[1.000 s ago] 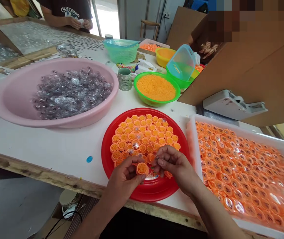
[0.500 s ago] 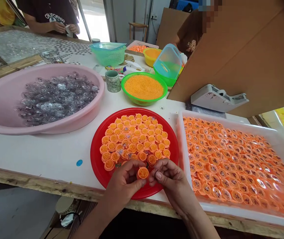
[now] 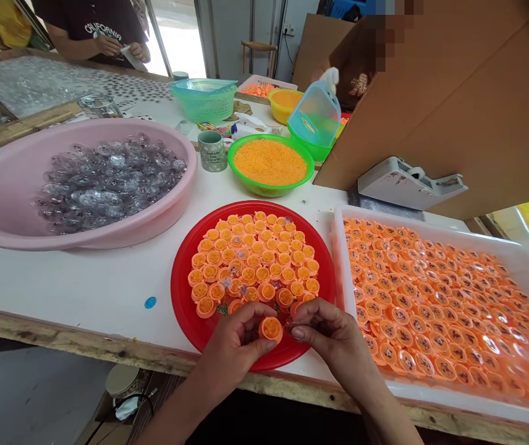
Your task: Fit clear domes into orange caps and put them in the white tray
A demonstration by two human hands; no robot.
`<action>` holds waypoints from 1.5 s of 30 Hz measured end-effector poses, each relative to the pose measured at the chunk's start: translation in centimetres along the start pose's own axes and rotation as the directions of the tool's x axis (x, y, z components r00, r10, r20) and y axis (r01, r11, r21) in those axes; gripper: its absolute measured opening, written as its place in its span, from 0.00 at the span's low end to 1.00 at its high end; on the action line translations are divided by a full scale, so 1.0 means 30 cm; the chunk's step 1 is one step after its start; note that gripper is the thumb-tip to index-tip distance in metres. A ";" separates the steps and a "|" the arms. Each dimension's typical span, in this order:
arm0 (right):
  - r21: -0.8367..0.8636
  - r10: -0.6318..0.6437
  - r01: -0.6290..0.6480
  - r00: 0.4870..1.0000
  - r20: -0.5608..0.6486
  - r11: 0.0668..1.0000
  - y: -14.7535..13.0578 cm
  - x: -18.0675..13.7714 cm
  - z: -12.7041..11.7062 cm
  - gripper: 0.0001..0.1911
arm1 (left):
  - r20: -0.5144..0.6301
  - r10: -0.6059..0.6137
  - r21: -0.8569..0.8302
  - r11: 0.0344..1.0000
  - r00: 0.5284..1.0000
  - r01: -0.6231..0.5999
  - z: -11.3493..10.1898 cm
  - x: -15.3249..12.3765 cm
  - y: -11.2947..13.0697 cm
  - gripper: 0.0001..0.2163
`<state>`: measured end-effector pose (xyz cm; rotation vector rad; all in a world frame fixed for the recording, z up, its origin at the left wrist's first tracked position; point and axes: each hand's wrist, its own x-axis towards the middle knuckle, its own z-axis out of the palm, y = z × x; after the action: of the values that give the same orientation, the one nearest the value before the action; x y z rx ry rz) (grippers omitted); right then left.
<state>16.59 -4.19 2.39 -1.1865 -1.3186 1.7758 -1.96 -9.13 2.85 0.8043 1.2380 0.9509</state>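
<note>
Pink basin (image 3: 5,201) of clear pieces stood at ten o'clock from the red tray (image 3: 185,290), and a blue disc (image 3: 150,303) lay on the tabletop (image 3: 79,284) at nine. At the tray's six o'clock edge, the left hand's (image 3: 232,343) fingers grasped an orange cup (image 3: 272,329). A green bowl (image 3: 271,190) sat at twelve. At five, the right hand's (image 3: 334,334) fingers pinched a tiny piece, too small to identify. A white bin (image 3: 344,272) stood at three.

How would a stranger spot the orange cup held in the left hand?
Find the round red tray. Above its near side, the left hand holds a small orange cup. The look-alike cups lie on the tray; this one is in that hand's grip.
</note>
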 end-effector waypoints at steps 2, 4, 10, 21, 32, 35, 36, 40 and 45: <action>-0.013 0.022 -0.021 0.999 0.035 1.000 -0.001 -0.001 -0.004 0.05 | 0.027 -0.011 0.015 1.000 1.000 0.010 -0.002 -0.002 -0.004 0.10; -0.010 0.040 -0.040 0.998 0.042 0.999 0.001 0.000 -0.004 0.04 | 0.034 -0.017 0.023 1.000 0.999 0.016 -0.005 -0.003 -0.010 0.10; 0.149 0.065 -0.072 0.996 0.055 0.986 0.011 -0.001 0.005 0.10 | 0.046 -0.002 0.025 1.000 0.999 0.001 -0.010 -0.001 -0.027 0.10; 0.260 0.022 -0.027 0.999 0.024 0.965 0.049 -0.016 0.020 0.06 | 0.028 -0.026 0.043 0.999 0.999 0.025 0.009 -0.002 -0.011 0.10; 0.287 0.119 -0.126 0.992 0.042 0.950 0.071 -0.004 0.009 0.12 | 0.012 0.016 0.046 0.999 1.000 -0.017 0.024 0.018 -0.039 0.12; 0.302 0.122 -0.132 0.991 0.052 0.944 0.078 -0.006 0.008 0.12 | 0.025 0.046 0.069 0.996 0.999 -0.048 0.023 0.018 -0.041 0.12; 0.301 0.118 -0.127 0.992 0.049 0.945 0.081 -0.007 0.008 0.11 | 0.016 0.052 0.070 0.996 0.999 -0.053 0.023 0.018 -0.044 0.13; 0.267 0.107 -0.114 0.993 0.039 0.957 0.085 -0.009 0.011 0.08 | -0.055 0.077 0.170 0.983 0.996 -0.066 0.027 0.020 -0.065 0.14; 0.218 0.112 -0.119 0.993 0.045 0.969 0.082 -0.002 0.008 0.10 | -0.071 0.126 0.253 0.962 0.990 -0.104 0.027 0.024 -0.073 0.16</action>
<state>16.46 -5.07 0.10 -1.1341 -1.0555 1.9739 -0.79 -9.36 0.72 1.0506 1.4171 0.9430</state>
